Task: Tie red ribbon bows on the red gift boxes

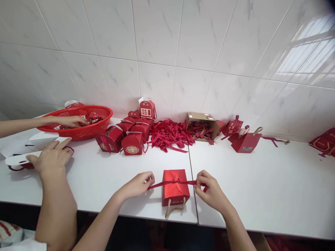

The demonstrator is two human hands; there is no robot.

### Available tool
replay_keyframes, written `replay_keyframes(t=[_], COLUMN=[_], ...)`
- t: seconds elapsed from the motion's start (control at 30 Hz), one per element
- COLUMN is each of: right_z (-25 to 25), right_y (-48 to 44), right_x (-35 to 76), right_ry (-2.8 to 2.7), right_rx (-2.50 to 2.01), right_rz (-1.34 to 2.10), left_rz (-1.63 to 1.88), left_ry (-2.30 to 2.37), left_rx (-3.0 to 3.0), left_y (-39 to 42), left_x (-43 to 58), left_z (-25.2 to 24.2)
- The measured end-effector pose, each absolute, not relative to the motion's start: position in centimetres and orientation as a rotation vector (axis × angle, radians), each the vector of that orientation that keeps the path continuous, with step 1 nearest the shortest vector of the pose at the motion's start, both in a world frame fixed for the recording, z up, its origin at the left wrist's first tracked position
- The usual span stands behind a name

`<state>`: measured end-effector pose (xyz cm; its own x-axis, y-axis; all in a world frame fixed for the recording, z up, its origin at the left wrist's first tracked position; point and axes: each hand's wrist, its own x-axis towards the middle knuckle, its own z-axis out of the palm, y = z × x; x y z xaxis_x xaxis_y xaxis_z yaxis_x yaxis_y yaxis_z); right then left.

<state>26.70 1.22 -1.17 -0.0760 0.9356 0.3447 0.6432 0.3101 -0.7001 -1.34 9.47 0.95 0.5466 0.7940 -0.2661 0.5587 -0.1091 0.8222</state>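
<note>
A shiny red gift box [175,193] stands upright on the white table in front of me, its top flaps folded shut. A dark red ribbon [167,182] crosses the top through the middle and is pulled out to both sides. Left of the box, my left hand [140,184] pinches one ribbon end. On the other side my right hand [209,190] is closed on the opposite end, with a bit of ribbon showing below the fingers. A twisted rope handle [175,210] hangs from the near face of the box.
A co-worker's hand [53,155] rests on white-topped boxes at left; another reaches into a red basket [104,130] of wrapped sweets. Along the wall are red boxes [133,144], a ribbon heap [170,134], a cardboard box [216,130] of tags, and house-shaped boxes [246,142].
</note>
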Motion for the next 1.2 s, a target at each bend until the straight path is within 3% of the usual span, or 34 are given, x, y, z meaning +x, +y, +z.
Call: replay_keyframes(t=[0.1, 0.2, 0.33, 0.53, 0.93, 1.2], right_z=[-1.7, -2.0, -1.0, 0.3, 1.8, 1.7], right_y=[1.5, 1.8, 1.5, 1.0, 2.5, 1.7], right_x=[25.9, 24.7, 23.3, 21.0, 21.2, 22.9], right_ry=[-1.69, -1.496, -1.438, -1.469, -1.652, -1.628], right_rx=[-1.487, -1.471, -1.372, -1.28, -1.405, -1.497], right_rz=[0.238, 0.116, 0.351, 0.728, 0.877, 0.796], left_rz=[0.076, 0.14, 0.47, 0.819, 0.854, 0.896], left_ry=[0.885, 0.768, 0.868, 1.095, 0.732, 0.948], left_rx=[1.73, 1.592, 1.611, 2.195, 2.294, 2.32], left_y=[9.2, 8.3, 6.5, 4.1, 5.8, 6.4], left_x=[-1.2, -0.1, 2.0, 4.4, 3.5, 1.9], left_z=[1.9, 2.6, 2.9, 1.5, 0.6, 1.2])
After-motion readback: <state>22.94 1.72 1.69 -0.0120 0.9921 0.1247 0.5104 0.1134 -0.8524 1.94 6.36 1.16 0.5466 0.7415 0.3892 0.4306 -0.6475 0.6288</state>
